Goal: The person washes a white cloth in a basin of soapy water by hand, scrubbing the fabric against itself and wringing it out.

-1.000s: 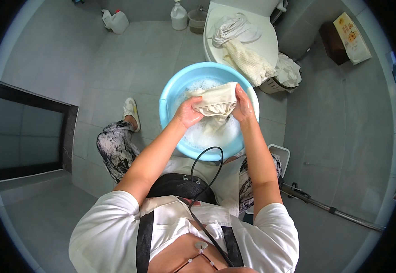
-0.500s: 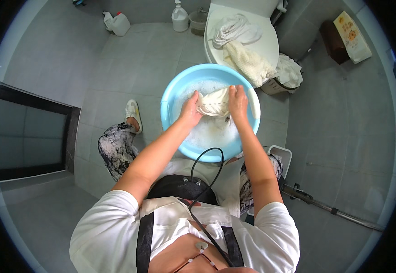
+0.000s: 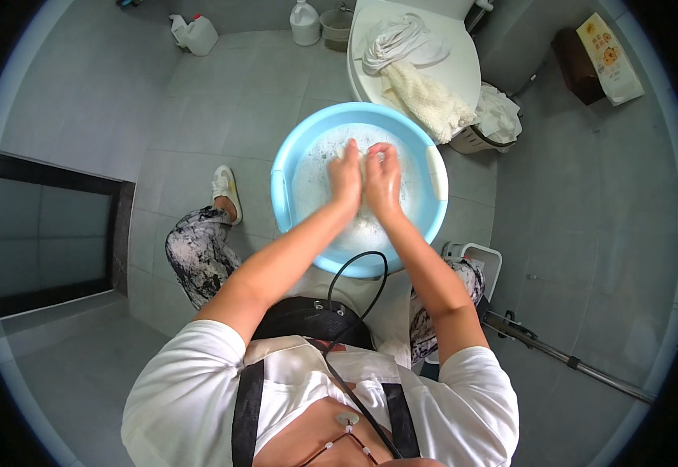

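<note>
Both hands have dropped from above the basin into the suds, and the pale cloth once lifted between them is now bunched and mostly hidden. Left hand [image 3: 346, 180] and right hand [image 3: 382, 180] press side by side, each clenched on the wet cloth [image 3: 365, 162], which peeks out between them near the far rim of the light blue basin [image 3: 281, 194] on the floor. Neither hand is nearer. Two white jugs [image 3: 196, 34] stand at the far floor edge; a yellow printed package [image 3: 610, 57] leans at far right.
</note>
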Tool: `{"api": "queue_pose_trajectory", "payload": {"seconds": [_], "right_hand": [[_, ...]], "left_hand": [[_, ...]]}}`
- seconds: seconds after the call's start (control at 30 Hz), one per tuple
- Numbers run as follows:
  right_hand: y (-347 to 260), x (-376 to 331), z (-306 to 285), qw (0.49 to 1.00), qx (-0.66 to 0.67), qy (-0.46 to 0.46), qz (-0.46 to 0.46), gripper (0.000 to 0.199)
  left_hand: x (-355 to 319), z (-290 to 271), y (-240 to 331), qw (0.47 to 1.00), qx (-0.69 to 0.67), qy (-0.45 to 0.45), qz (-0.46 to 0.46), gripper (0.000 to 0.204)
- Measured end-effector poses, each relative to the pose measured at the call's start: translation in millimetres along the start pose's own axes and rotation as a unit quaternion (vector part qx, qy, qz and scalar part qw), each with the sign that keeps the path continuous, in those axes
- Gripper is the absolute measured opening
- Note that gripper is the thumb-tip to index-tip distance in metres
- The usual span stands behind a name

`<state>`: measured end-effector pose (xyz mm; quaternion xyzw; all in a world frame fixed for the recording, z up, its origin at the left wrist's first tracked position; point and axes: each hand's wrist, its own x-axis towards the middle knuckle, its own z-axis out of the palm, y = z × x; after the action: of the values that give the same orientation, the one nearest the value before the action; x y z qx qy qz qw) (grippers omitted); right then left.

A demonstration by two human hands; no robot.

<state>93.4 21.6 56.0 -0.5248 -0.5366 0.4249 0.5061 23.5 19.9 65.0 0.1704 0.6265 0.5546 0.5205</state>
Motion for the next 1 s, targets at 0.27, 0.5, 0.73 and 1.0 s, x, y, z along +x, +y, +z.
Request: {"api": "queue_pose_trajectory", "payload": {"seconds": [0.27, 0.5, 0.73, 1.0], "right_hand": [[-11, 11, 0, 0.998, -0.052, 0.029, 0.004, 0.011], [-13, 6, -1, 0.999, -0.028, 0.032, 0.020, 0.009], [-29, -15, 1, 0.997, -0.071, -0.003, -0.041, 0.009], [-23, -20, 4, 0.999, -0.028, -0.008, -0.034, 0.010]], "left_hand": [[-11, -1, 1, 0.997, -0.055, -0.059, -0.012, 0.027], [-12, -10, -3, 0.993, -0.039, -0.114, -0.015, 0.027], [-8, -10, 15, 0.991, -0.065, -0.103, -0.060, 0.030], [-5, -9, 17, 0.982, -0.099, -0.119, -0.110, 0.032]]}}
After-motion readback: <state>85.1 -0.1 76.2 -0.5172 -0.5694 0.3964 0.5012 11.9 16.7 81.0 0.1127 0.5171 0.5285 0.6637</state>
